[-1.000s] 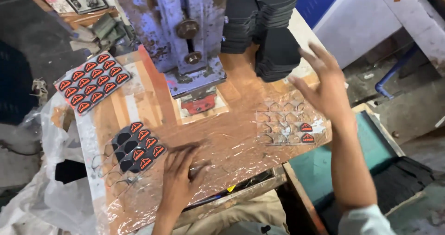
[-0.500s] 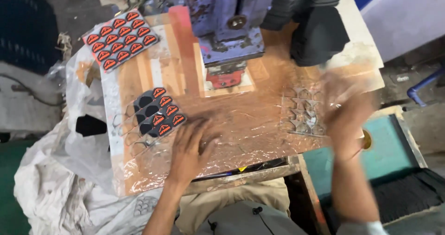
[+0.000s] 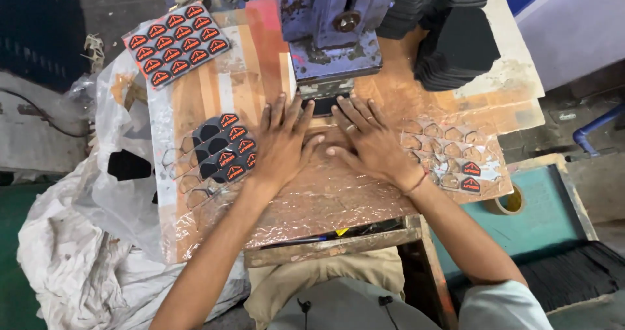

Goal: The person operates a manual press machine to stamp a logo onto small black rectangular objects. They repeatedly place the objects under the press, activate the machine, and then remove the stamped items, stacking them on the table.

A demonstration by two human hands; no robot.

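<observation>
Patch work sits right under both palms: a small dark piece (image 3: 323,105) lies at the foot of the blue press (image 3: 332,37), and the fingertips of both hands touch or nearly touch it. The left hand (image 3: 281,144) lies flat and spread on the tabletop (image 3: 338,193), grasping nothing; the right hand (image 3: 372,141) is likewise flat with fingers fanned out, a ring on one finger, nothing gripped.

Nearest the body, a pen (image 3: 306,240) rests along the front edge of the tabletop. Judging by how things lie, the job looks partway through. To the left of the left hand, a small cluster of patches (image 3: 221,153) shows some with orange print and some plain black. To the right, a clear plastic sheet (image 3: 449,154) has mostly empty pockets and two orange-printed patches (image 3: 470,176) left. Farther off on the left, a full sheet of printed patches (image 3: 176,42) lies complete, and at the far right a tall stack of black blanks (image 3: 456,37) waits. Nothing blocks the hands; the press head hangs close above the fingertips. A roll of tape (image 3: 508,201) sits off the right edge.
</observation>
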